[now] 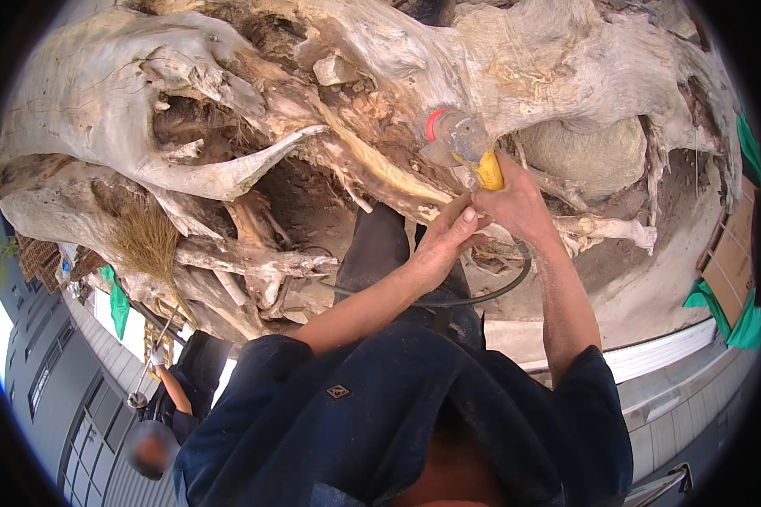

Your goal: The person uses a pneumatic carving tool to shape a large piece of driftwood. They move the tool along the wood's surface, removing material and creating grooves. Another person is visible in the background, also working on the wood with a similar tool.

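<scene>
A yellow and grey angle grinder (pixel 488 169) with a red ring and a grey, bristly head is in my right hand (pixel 520 205), its fingers wrapped round the yellow body. The head is against or just above a large, gnarled mass of weathered wood (pixel 372 148); I cannot tell if it touches. My left hand (pixel 446 241) meets the right one beside the tool's rear. Its fingers are curled and the thumb lies on top; what they grip is hidden. A dark cord or hose (pixel 490 297) loops below my hands.
Splayed roots, including a pale pointed one (pixel 228 176), stick out around my legs. Stones (pixel 583 156) sit among the wood. A straw broom (pixel 146 238) leans at left, by another person (pixel 175 393) with a long-handled tool. Cardboard (pixel 730 253) and green sheeting (pixel 746 325) lie at right.
</scene>
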`<action>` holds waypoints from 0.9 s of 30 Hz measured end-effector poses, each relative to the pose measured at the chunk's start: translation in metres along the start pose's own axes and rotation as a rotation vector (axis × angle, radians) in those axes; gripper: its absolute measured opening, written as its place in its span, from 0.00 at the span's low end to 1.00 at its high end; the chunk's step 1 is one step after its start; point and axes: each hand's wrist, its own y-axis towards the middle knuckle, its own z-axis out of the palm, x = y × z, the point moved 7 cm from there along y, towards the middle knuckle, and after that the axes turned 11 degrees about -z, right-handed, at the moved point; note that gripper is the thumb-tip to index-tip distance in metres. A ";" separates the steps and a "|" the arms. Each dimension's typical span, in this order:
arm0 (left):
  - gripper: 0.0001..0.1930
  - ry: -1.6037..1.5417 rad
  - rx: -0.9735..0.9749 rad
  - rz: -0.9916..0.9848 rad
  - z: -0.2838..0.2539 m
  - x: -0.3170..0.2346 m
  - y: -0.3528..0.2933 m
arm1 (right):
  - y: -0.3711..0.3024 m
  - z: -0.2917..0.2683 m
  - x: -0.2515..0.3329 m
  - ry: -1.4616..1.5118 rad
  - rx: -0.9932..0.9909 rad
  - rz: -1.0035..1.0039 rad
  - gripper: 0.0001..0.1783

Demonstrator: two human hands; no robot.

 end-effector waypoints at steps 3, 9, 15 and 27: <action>0.47 -0.222 -0.009 0.113 0.013 -0.015 0.020 | 0.014 0.021 0.009 -0.352 0.084 -0.277 0.18; 0.39 -0.530 -0.130 0.080 -0.019 -0.005 0.042 | 0.031 0.056 -0.012 -0.377 0.205 -0.304 0.17; 0.37 -0.608 -0.285 0.088 -0.040 0.002 0.054 | 0.050 0.078 -0.031 -0.514 0.329 -0.251 0.18; 0.39 -0.665 -0.399 0.068 -0.069 0.013 0.077 | 0.067 0.101 -0.043 -0.658 0.422 -0.367 0.15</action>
